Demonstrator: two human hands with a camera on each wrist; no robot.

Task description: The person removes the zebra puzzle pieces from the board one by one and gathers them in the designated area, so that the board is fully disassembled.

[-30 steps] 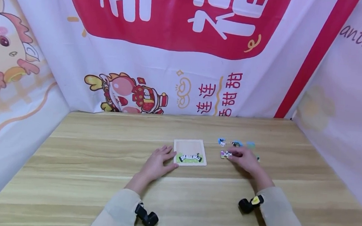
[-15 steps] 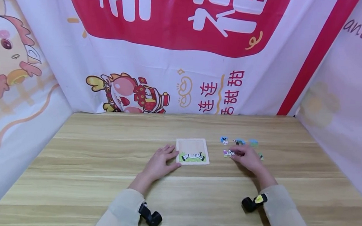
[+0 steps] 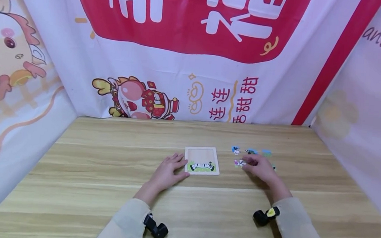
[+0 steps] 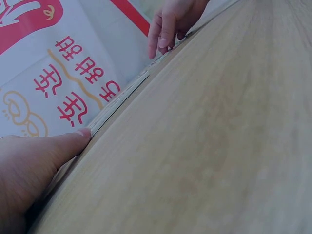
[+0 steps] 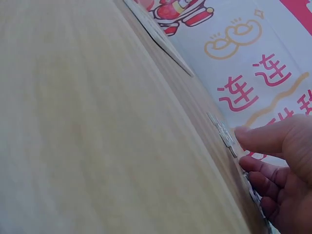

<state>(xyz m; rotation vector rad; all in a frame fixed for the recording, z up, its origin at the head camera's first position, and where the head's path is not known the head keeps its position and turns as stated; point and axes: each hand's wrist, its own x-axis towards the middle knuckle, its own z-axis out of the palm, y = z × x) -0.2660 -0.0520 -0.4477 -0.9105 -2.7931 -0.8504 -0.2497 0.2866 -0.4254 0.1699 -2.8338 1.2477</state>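
A square wooden puzzle board (image 3: 193, 154) lies on the table, its lower part filled with a zebra-body puzzle piece (image 3: 202, 166) on green. My left hand (image 3: 167, 173) rests at the board's left edge, fingers spread, thumb at the near corner; in the left wrist view that thumb (image 4: 73, 144) touches the edge. My right hand (image 3: 261, 169) is over the loose pieces, fingertips beside a purple-and-white puzzle piece (image 3: 238, 163). The right wrist view has this piece (image 5: 224, 135) flat on the table, near the thumb, with a gap between thumb and fingers. Some pieces are partly hidden under the hand.
Behind the right hand lie a blue-and-white piece (image 3: 235, 150), a dark-and-blue piece (image 3: 251, 152) and a blue-green piece (image 3: 266, 153). Another piece (image 3: 274, 167) peeks out right of the hand. Printed cloth (image 3: 194, 67) walls the wooden table (image 3: 125, 140) at back and sides.
The view shifts slightly with the head. Both hands keep almost the same places at the board and the pieces; no piece has visibly left the table.
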